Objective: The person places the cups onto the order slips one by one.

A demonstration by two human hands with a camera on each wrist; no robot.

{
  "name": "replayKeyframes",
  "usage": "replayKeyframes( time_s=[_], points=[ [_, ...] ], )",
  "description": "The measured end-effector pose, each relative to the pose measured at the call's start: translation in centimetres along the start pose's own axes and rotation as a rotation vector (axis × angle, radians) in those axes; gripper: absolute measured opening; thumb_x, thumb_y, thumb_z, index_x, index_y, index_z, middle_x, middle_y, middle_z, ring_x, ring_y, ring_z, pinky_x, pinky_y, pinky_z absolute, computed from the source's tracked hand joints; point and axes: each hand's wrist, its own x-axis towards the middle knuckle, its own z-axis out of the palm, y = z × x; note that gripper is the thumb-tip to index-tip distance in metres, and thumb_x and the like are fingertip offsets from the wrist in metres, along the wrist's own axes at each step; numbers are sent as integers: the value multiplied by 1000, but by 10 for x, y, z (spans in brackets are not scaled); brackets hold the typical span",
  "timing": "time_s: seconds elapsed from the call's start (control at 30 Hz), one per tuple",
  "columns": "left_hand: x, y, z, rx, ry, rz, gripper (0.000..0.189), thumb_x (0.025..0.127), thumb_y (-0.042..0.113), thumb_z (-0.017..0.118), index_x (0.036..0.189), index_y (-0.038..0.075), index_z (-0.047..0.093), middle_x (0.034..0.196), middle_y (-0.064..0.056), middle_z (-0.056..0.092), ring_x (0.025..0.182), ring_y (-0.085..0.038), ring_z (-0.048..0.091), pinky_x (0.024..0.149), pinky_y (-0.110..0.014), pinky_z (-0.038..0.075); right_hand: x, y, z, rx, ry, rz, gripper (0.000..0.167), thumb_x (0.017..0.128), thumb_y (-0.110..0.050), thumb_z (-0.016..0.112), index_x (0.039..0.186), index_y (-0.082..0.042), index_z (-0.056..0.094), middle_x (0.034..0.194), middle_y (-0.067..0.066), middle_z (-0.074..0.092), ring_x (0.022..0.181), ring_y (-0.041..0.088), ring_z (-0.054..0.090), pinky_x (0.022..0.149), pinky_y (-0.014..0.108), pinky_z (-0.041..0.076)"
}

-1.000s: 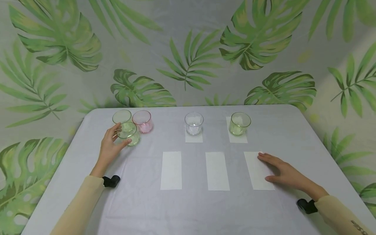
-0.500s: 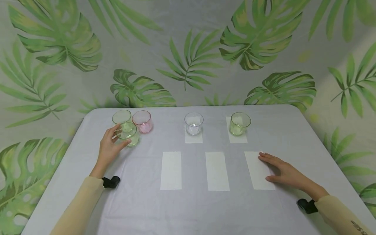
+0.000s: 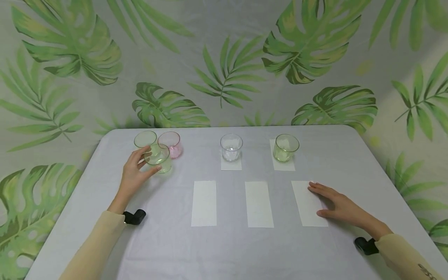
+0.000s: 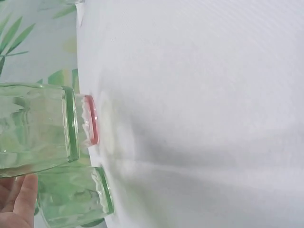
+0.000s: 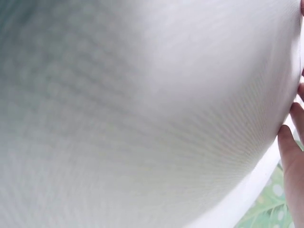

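My left hand [image 3: 134, 173] grips a green-tinted glass [image 3: 162, 166] between thumb and fingers at the table's left. In the left wrist view the base of the held glass [image 4: 35, 130] stands off the white cloth. Close behind it are a second green glass [image 3: 143, 137] and a pink glass [image 3: 174, 149]; the held one partly overlaps both in the head view. My right hand [image 3: 337, 206] rests with relaxed fingers at the right edge of a white paper card [image 3: 308, 208], holding nothing. The right wrist view shows its fingers [image 5: 290, 152] at the cloth.
A clear glass [image 3: 231, 149] and another green glass [image 3: 285, 149] stand on white cards in the far row. Two bare cards, one left [image 3: 204, 204] and one in the middle [image 3: 259, 206], lie nearer. A leaf-patterned cloth [image 3: 224, 70] hangs behind the table.
My left hand has lifted the green glass off the cloth and shifted it slightly to the right. The right hand stays where it was.
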Motion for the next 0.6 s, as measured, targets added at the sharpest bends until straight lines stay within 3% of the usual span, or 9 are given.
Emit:
replayKeyframes(
  time_s=[0.3,0.6],
  points=[
    [2,25,21,-52,-76,102,72,76,3,80,139,1,45,134,-15,46,119,-31,49,97,-19,42,1,-1,0,12,-20,13,70,82,-23,75,140,0,44,152,-7,29,133,-13,10,96,0,8],
    [8,58,48,-115,-167,191,72,74,0,81,137,-1,47,129,-14,50,119,-28,50,98,-32,45,0,-1,-1,31,-26,11,70,83,-23,75,141,-2,44,152,-10,27,134,-12,11,97,1,9]
  ],
)
